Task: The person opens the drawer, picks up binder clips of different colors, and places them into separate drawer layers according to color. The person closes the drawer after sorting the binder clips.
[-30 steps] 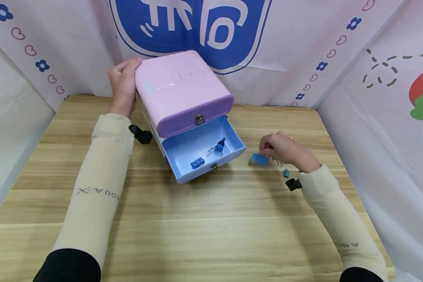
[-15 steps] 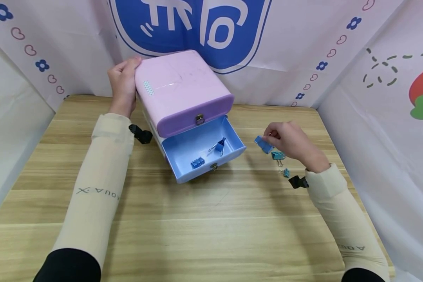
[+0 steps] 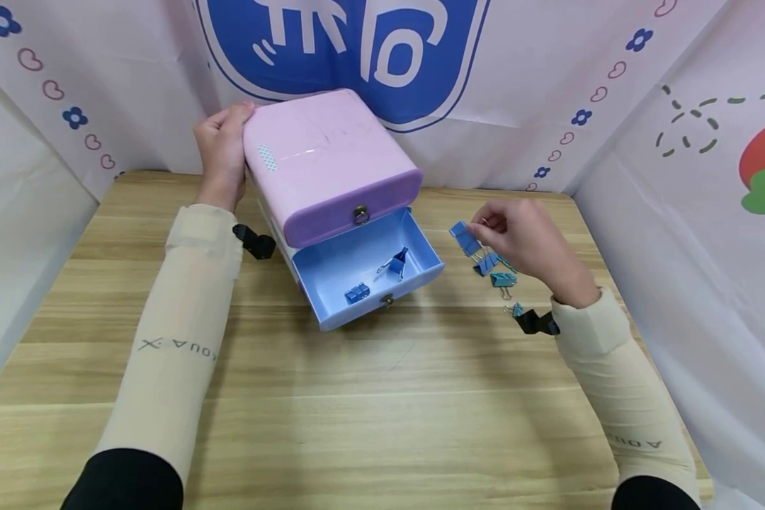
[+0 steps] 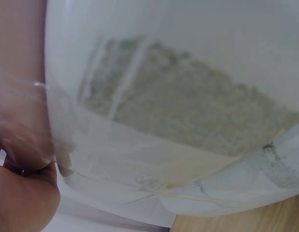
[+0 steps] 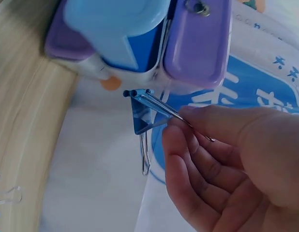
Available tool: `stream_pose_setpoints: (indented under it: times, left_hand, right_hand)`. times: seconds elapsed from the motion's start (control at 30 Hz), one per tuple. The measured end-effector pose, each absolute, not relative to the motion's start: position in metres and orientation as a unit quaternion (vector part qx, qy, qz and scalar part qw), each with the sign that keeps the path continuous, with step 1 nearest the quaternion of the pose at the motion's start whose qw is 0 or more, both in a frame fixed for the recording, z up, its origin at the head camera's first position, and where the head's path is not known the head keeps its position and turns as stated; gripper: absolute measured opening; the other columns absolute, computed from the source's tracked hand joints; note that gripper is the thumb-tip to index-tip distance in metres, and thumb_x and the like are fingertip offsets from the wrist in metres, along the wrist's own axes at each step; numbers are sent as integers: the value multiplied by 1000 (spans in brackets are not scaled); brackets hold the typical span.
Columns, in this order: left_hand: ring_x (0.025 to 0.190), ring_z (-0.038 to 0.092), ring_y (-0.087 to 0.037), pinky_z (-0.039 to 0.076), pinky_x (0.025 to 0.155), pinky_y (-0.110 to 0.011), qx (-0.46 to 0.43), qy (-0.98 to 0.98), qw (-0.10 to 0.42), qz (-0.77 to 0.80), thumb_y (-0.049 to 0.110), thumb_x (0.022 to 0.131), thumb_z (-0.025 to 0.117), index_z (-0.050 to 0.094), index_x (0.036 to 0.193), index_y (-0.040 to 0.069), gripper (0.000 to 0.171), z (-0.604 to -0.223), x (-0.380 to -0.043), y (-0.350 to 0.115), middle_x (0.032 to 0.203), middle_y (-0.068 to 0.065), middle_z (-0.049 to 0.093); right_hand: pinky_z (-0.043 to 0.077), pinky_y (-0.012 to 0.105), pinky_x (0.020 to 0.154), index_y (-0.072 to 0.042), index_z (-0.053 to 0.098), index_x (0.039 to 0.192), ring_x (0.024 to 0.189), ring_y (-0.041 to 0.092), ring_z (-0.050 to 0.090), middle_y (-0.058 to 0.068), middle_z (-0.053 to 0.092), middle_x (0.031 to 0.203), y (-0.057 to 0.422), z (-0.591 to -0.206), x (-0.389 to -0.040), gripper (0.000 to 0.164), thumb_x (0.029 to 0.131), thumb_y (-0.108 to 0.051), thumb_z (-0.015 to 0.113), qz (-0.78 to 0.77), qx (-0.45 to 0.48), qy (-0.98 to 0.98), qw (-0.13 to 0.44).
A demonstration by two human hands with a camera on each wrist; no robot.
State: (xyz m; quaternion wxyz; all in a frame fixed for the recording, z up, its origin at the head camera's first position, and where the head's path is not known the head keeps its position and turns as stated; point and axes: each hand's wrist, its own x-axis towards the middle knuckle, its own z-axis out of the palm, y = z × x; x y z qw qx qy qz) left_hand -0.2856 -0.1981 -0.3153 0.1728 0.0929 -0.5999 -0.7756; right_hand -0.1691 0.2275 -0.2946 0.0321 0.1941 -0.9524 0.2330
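Note:
My right hand (image 3: 525, 237) pinches a blue binder clip (image 3: 465, 239) by a wire handle, just above the table. In the right wrist view the clip (image 5: 142, 116) hangs from thumb and fingertips, its other handle pointing down. At the far left corner of a pink and purple drawer box (image 3: 334, 152), my left hand (image 3: 223, 152) grips the edge; its fingertips are partly hidden behind. The lower blue drawer (image 3: 331, 265) is pulled out. Inside lie a small blue binder clip (image 3: 358, 293) and a larger one (image 3: 395, 265).
Below my right hand, a blue binder clip (image 3: 486, 265), a teal one (image 3: 503, 280) and a small teal one (image 3: 517, 309) lie on the wooden table (image 3: 357, 418). Printed white cloth (image 3: 510, 92) hangs along the back edge; more cloth stands on both sides.
My right hand has lifted the blue clip and carried it back, farther from me. The clips underneath have come into view. My left hand and the box stay put.

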Motion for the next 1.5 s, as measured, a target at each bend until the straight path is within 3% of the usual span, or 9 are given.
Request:
stream_pose_setpoints:
  times: [0.27, 1.0, 1.5]
  left_hand:
    - [81, 60, -10, 47, 73, -24, 93, -598, 173, -777, 27, 96, 76, 84, 85, 10, 21, -315, -286, -197, 81, 5, 75]
    - [83, 60, -10, 46, 76, -25, 93, -598, 173, -777, 27, 96, 76, 82, 82, 9, 24, -315, -284, -197, 80, 5, 74]
    - [82, 60, -10, 46, 75, -25, 97, -598, 172, -777, 27, 96, 76, 82, 81, 10, 23, -314, -284, -197, 79, 5, 73]
  right_hand:
    - [49, 20, 61, -10, 81, 93, 67, 17, 64, 6, 75, 81, 208, -286, -164, 13, 98, -21, 77, 278, 193, -940, 50]
    - [51, 28, 63, -10, 80, 95, 70, 16, 65, 1, 73, 80, 123, -294, -159, 10, 97, -20, 78, 328, 262, -906, -50]
    - [55, 22, 65, -9, 82, 95, 70, 6, 69, -2, 78, 81, 72, -317, -152, 11, 97, -19, 78, 345, 312, -881, -90]
